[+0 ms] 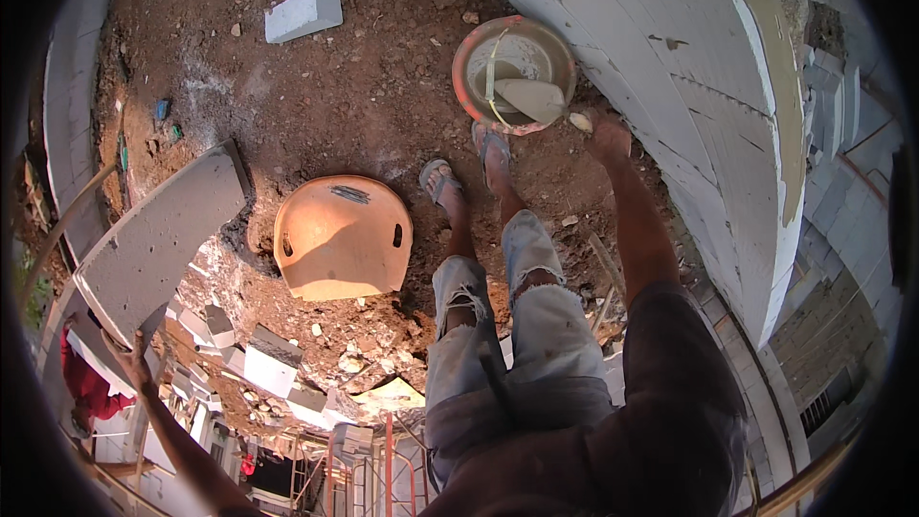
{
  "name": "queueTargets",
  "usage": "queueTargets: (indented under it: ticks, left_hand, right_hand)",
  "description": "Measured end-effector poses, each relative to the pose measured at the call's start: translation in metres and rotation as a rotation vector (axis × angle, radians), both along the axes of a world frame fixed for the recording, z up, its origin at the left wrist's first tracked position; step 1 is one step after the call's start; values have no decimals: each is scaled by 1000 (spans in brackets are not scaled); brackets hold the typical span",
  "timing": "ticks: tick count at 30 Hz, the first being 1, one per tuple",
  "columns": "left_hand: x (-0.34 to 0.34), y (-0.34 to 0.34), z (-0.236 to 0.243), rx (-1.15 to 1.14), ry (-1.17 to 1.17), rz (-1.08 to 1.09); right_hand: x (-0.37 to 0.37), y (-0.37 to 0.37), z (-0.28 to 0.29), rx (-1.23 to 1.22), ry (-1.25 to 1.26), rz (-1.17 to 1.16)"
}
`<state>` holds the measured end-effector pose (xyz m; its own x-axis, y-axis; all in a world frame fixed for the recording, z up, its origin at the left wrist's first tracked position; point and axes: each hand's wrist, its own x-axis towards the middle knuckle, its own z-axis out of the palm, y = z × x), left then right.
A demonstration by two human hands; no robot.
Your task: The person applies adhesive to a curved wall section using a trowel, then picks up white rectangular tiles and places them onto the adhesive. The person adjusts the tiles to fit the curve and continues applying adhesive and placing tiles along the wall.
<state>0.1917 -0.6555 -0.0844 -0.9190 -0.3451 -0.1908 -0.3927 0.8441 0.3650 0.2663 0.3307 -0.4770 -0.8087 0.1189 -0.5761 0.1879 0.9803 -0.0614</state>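
The large block by my left grip looks like matt masonry, flat-faced and finely pitted; the trowel at my right grip is dull, its blade filmed with smooth, pasty mortar; the bucket looks plastic, its rim smeared with a dried crust; the orange panel seems smooth plastic, scuffed with a dark patch; the soil is rough, crumbly and matt; the wall is chalky, flat blockwork with coarse joints; my jeans are faded denim, frayed at the rips; my shirt is matt cloth
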Motion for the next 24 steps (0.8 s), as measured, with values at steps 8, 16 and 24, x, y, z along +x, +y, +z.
queueTargets:
  ticks: [8,16,24]
  left_hand:
    - [-1,-33,-25,-159,27,-94]
    - [-22,15,-23,-607,-213,65]
    - [-22,12,-23,-663,18,-96]
  right_hand:
    - [81,52,192,-300,197,-384]
    - [146,127,406,-357,386,-694]
    - [220,217,441,274,438,-690]
